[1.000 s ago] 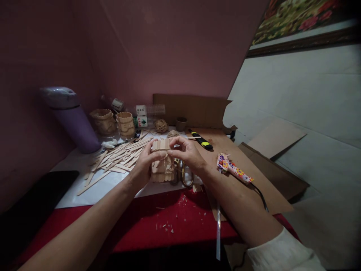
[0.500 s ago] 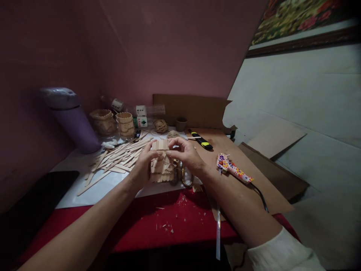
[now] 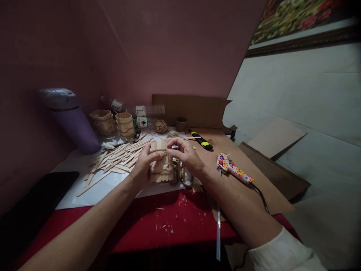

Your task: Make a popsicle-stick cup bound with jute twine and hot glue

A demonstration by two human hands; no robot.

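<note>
A small cup made of wooden craft sticks [image 3: 161,175] is held up over the front of the white paper, with cord-like bands around it near top and bottom. My left hand [image 3: 143,165] grips its left side, the thumb lying across the upper band. My right hand [image 3: 184,154] is closed at the cup's upper right, thumb and fingers pinched at the band. Whatever is between those right fingertips is too small to make out. Just behind the hands lies a coil of twine [image 3: 173,134]. Scissors [image 3: 186,177] lie partly hidden beside the cup and under my right hand.
Loose craft sticks [image 3: 121,156] spread to the left, near two finished-looking stick cups [image 3: 125,126] and a purple bottle [image 3: 77,128]. A utility knife [image 3: 200,139] and a flowered glue gun [image 3: 234,169] with a cord lie on cardboard [image 3: 254,195] at right. Wood scraps dot the red cloth [image 3: 141,226].
The cup has tilted and shifted very slightly left in my hands. My left thumb has moved a little along the upper band; my right fingers stay pinched near the rim.
</note>
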